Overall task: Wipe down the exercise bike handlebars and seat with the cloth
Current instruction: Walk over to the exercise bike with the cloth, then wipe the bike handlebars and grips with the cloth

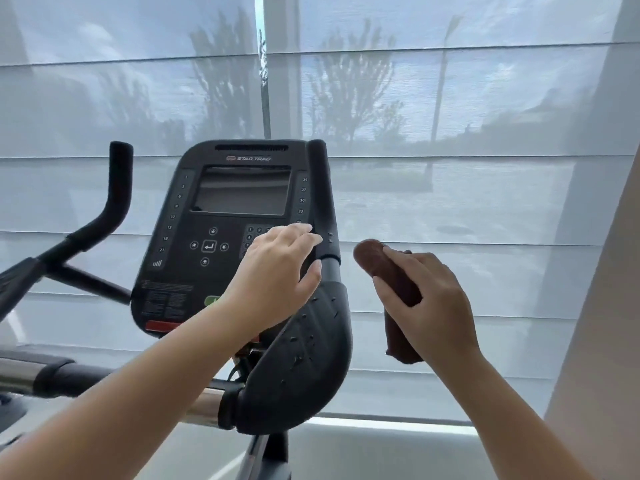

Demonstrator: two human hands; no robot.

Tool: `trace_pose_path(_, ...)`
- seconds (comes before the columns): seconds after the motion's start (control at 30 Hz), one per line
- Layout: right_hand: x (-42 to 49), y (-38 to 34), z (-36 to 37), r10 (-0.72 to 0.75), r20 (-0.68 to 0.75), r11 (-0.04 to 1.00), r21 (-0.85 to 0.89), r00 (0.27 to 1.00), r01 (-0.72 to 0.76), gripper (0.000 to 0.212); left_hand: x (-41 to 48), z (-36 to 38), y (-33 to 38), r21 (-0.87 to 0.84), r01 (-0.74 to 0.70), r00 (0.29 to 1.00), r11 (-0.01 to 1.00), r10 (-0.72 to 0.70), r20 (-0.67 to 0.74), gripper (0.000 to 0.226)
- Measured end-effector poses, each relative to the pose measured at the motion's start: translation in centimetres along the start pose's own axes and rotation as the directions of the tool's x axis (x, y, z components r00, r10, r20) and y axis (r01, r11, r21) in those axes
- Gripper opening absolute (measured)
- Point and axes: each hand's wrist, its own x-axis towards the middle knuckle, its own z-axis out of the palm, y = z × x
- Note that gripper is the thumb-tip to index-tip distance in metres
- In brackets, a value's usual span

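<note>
Gripping a rolled brown cloth (391, 282), the right hand (429, 303) is being held up just right of the bike, with fingers wrapped over the roll and both its ends sticking out above and below the fist. The cloth is not touching any part of the bike; it is being kept in the air beside the right handlebar (322, 202). The left hand (277, 275) is being held unclenched, fingers spread and slightly curled, in front of the lower part of that upright handlebar grip; whether the fingertips are actually touching it cannot be told. Just below the left hand, the broad black elbow pad (304, 355) is being shown with droplets scattered over its surface. Behind the left hand, the black console (228, 216) is being partly covered, its dark screen and keypad buttons facing the camera. Farther left, the other handlebar (117, 192) is rising upright, well apart from both hands. A chrome crossbar (204, 403) is running beneath the forearms. Sheer window blinds (450, 133) are filling the background, with trees being seen dimly through them.
</note>
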Motion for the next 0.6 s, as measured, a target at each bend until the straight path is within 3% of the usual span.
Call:
trace_pose_path(0.33, 11.2, 6.3, 6.8, -0.126, -0.018, 0.972, 0.195, 0.992, 0.127, 0.038, 8.5, 4.5, -4.3, 0.202, 0.002, 0.997, 0.979, -0.017, 0.073, 0.047)
trace_pose_path(0.6, 21.6, 5.7, 14.1, -0.152, -0.077, 0.877, 0.450, 0.985, 0.171, 0.037, 12.3, 5.8, -7.6, 0.293, 0.027, 0.990, 0.956, -0.066, 0.124, 0.056)
